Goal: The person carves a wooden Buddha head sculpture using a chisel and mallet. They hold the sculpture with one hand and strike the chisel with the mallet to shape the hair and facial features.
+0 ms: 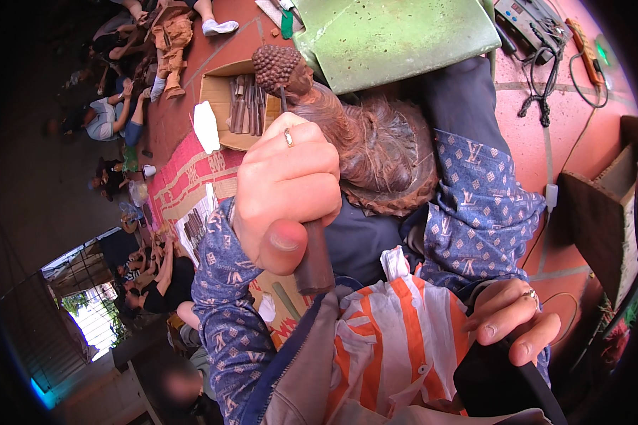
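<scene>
My left hand [290, 191] is closed in a fist around the dark wooden handle of a carving chisel [315, 263]. Its thin metal shaft shows above the knuckles, near the neck of a carved wooden statue [383, 145]. The statue, a seated robed figure with knobbed curls on its head, lies tilted across my lap. At the lower right, my right hand [510, 315] has its fingers bent over the edge of a flat black object [500, 379], whose kind I cannot make out. Orange-and-white striped cloth [404, 333] lies between my arms.
A cardboard box [218, 95] of wooden-handled tools stands beyond my left hand. A green plastic seat [400, 42] is just past the statue. To the right are a control box [528, 21] with cables, an orange power strip [583, 49] and a wooden box [599, 219]. People sit at far left.
</scene>
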`<state>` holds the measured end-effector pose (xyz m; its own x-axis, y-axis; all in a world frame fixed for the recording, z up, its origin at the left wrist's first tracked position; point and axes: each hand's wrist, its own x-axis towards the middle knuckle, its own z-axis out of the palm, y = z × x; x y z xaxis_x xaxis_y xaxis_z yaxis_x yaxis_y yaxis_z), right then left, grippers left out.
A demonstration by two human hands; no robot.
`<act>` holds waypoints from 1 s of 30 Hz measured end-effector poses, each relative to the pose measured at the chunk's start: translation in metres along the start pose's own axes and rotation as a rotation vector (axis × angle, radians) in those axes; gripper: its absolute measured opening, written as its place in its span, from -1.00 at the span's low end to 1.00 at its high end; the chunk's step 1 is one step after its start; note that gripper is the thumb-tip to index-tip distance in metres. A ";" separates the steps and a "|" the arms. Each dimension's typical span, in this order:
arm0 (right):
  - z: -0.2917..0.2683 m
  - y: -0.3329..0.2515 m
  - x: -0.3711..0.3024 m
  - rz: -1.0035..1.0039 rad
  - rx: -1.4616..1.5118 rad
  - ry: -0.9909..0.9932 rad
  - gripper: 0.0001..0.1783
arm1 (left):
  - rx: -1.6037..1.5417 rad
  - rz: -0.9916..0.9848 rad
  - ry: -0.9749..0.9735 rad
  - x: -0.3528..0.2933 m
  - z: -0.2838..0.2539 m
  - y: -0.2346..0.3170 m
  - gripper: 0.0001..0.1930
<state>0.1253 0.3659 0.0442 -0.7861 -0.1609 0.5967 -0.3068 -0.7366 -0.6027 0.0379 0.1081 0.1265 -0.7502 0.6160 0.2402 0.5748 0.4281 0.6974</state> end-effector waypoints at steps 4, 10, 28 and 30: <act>-0.001 0.000 0.001 0.011 0.011 -0.005 -0.65 | 0.038 0.072 0.040 -0.005 0.007 -0.006 -0.48; -0.001 0.001 -0.001 0.021 0.037 -0.022 -0.67 | 0.118 0.209 -0.052 -0.027 0.010 -0.019 -0.57; 0.002 0.002 0.000 0.026 0.018 -0.029 -0.67 | 0.323 0.482 -0.141 -0.027 0.029 -0.016 -0.74; 0.003 0.001 0.001 0.026 0.008 -0.020 -0.68 | 0.266 0.514 -0.143 -0.023 0.037 -0.017 -0.75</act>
<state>0.1263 0.3627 0.0455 -0.7827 -0.1931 0.5917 -0.2819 -0.7376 -0.6136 0.0573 0.1112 0.0848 -0.3137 0.8631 0.3958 0.9284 0.1913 0.3186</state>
